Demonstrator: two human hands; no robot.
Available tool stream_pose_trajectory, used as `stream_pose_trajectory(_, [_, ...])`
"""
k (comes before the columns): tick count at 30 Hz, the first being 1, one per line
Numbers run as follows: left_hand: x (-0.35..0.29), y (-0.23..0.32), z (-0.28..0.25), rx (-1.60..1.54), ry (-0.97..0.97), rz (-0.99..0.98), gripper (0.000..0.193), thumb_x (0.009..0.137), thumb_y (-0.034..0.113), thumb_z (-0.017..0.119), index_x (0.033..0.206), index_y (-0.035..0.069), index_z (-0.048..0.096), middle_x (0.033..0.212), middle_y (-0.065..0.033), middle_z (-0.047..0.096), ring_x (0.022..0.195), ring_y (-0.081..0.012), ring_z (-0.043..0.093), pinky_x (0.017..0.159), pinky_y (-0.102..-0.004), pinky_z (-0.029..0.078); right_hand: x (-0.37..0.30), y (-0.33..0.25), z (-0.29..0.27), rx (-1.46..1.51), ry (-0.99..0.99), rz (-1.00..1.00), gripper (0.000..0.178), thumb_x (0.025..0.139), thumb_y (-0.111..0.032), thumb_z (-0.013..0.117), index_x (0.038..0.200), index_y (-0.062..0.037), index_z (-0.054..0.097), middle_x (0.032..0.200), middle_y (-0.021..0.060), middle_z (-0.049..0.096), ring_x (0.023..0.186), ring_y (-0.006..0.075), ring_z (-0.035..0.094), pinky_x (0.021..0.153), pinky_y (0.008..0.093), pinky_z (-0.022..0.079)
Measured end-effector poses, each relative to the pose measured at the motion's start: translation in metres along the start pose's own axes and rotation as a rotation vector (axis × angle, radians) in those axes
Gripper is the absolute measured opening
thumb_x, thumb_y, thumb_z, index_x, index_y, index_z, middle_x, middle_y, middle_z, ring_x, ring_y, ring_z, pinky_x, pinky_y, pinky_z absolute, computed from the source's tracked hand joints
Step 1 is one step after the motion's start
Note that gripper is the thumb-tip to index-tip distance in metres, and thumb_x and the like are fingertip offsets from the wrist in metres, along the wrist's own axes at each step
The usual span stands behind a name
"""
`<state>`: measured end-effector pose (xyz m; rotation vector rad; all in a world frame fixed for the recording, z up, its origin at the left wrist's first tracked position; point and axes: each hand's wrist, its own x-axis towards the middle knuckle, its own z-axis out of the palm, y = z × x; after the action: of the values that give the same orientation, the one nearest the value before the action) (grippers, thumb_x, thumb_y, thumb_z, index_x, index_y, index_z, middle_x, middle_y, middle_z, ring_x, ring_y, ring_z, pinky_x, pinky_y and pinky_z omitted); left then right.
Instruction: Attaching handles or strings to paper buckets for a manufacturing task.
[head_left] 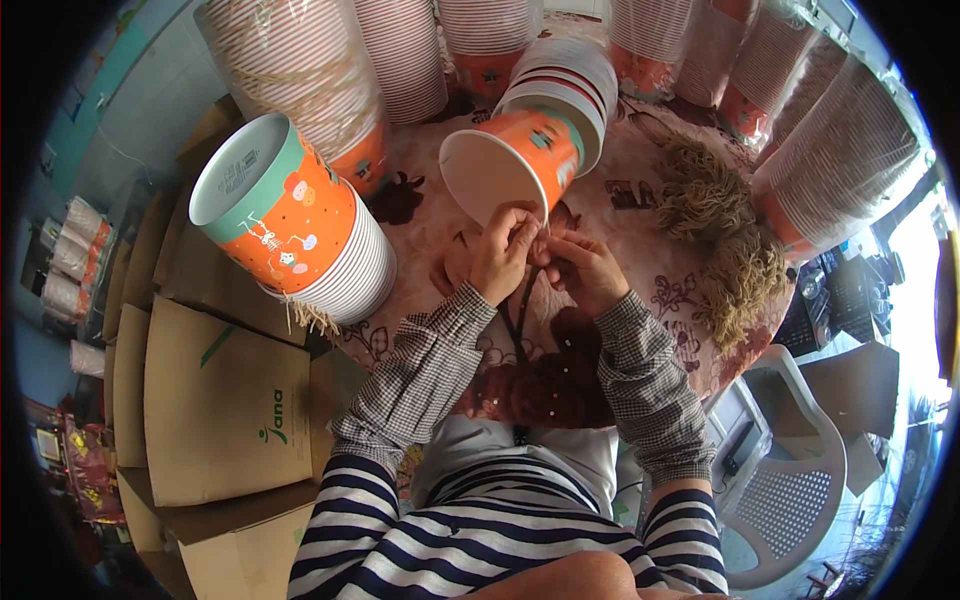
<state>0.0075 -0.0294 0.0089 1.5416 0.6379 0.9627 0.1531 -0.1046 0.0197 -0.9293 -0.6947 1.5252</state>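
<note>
The orange cup (548,158) lies on its side on the worktop (645,250), its mouth turned left and toward the person, its white inside bare as far as it shows. At its rim, the left hand (505,252) and the right hand (582,268) both have fingertips drawn narrow, apparently pinching a thin cord (543,228), too small to be sure. Work on this cup looks unfinished. The left stack (300,230), nested bases-up with twine ends (315,318) at its lower edge, seems further along; on the nested cups (570,75) behind no twine can be made out, and twine bundles (700,190) lie loose. Wrapped stacks (835,165) stand around the back; brown cartons (230,400) sit at left, contents hidden
</note>
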Motion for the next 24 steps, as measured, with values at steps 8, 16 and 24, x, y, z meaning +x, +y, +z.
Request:
stream_pose_trajectory(8, [-0.003, -0.004, 0.003, 0.416, 0.078, 0.520, 0.016, 0.077, -0.008, 0.058, 0.091, -0.001, 0.057, 0.115, -0.0134, 0.052, 0.104, -0.0301, 0.054, 0.083, -0.0367, 0.049, 0.003, 0.005, 0.002, -0.056, 0.117, -0.161, 0.023, 0.093, -0.017, 0.058, 0.111, -0.0040, 0.063, 0.080, 0.0002, 0.063, 0.064, 0.0062, 0.056, 0.055, 0.0208, 0.043])
stream_pose_trajectory(16, [-0.010, 0.005, 0.003, 0.294, -0.041, 0.247, 0.010, 0.089, 0.000, 0.054, 0.099, 0.000, 0.054, 0.099, -0.0105, 0.059, 0.084, -0.0181, 0.061, 0.070, -0.0293, 0.051, 0.002, 0.002, -0.004, -0.149, 0.155, -0.244, 0.017, 0.093, -0.015, 0.058, 0.103, -0.0023, 0.064, 0.077, 0.0000, 0.064, 0.058, 0.0069, 0.055, 0.051, 0.0201, 0.042])
stream_pose_trajectory(24, [-0.006, -0.009, 0.006, -0.034, -0.180, 0.099, 0.024, 0.086, -0.004, 0.051, 0.109, -0.001, 0.045, 0.093, -0.0090, 0.061, 0.087, -0.0116, 0.059, 0.074, -0.0254, 0.049, 0.000, -0.007, 0.001, -0.127, 0.120, -0.220, 0.022, 0.092, -0.011, 0.060, 0.110, 0.0006, 0.060, 0.081, 0.0040, 0.066, 0.064, 0.0080, 0.061, 0.054, 0.0211, 0.046])
